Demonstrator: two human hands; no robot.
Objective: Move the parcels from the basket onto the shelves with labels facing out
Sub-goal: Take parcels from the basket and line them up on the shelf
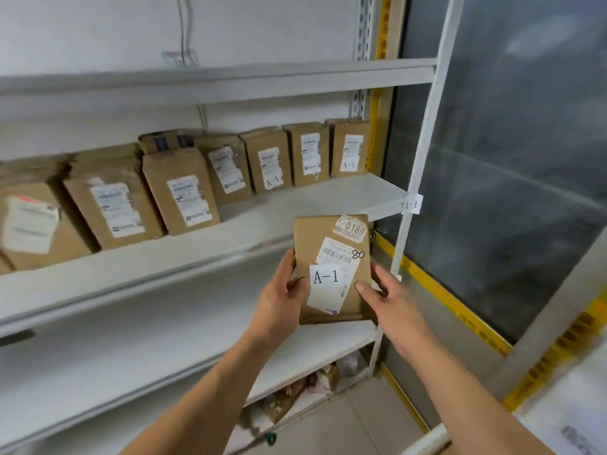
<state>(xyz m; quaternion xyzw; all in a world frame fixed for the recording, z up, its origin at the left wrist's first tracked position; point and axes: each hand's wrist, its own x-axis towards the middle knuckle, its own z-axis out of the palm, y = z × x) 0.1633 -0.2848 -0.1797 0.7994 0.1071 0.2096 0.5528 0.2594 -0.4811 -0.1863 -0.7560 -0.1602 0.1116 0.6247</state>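
Both hands are holding one brown parcel [331,270] upright in front of the shelving, its long axis running vertically. The left hand [281,298] is gripping the parcel's left edge, thumb on the front face, the other fingers hidden behind. The right hand [387,302] is gripping the lower right edge, its thumb pressing the front near the white "A-1" sticker [325,276]. The labelled face is pointing back toward the wearer, which is outward from the shelf.

Above and beyond the grip, the middle shelf [328,200] is carrying a row of similar parcels [184,198] standing upright with labels forward; the nearest of them, the rightmost parcel [349,149], is standing directly above and behind the held one. A strip of bare shelf board is lying just above the grip, in front of that row. An "A-1" tag [411,204] on the upright post [423,126], up and right of the right hand, is matching the sticker.

The coming move appears to be a lift up and forward; neither hand is clearly nearer the shelf. No basket is in view.
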